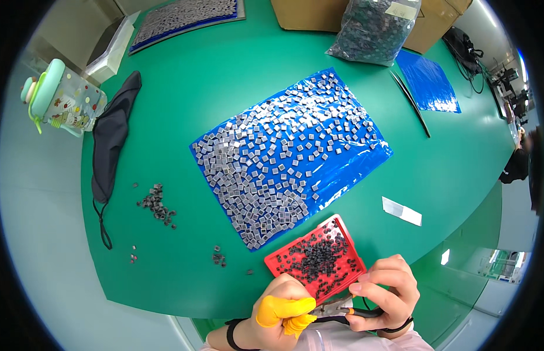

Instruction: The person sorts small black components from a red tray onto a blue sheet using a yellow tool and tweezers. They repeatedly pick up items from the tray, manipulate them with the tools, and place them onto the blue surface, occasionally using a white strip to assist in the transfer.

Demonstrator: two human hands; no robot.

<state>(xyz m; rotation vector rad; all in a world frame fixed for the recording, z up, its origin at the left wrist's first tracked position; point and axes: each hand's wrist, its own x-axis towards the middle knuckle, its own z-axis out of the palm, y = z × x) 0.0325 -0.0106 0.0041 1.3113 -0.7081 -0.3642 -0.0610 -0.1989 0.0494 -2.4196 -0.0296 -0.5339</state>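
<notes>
My left hand [277, 310], with yellow finger covers [286, 309], is closed at the near edge of the table; whatever its fingertips pinch is hidden. My right hand [389, 292] holds pliers with black-and-orange handles [365, 312], and their metal jaws reach toward the left fingertips. Just beyond both hands lies a shallow red tray [275, 264], tilted, with many tiny black parts [320, 257] heaped in its middle. Past the tray, a blue sheet [336, 169] is covered with small square grey metal pieces [225, 169].
Small dark piles [158, 205] lie on the green table [166, 117] to the left, near a black pouch [114, 134] and a clear bottle [73, 102]. Tweezers [412, 105], a white strip [401, 210], another blue sheet [432, 82], a filled bag [374, 29] and cardboard boxes [307, 14] are farther off.
</notes>
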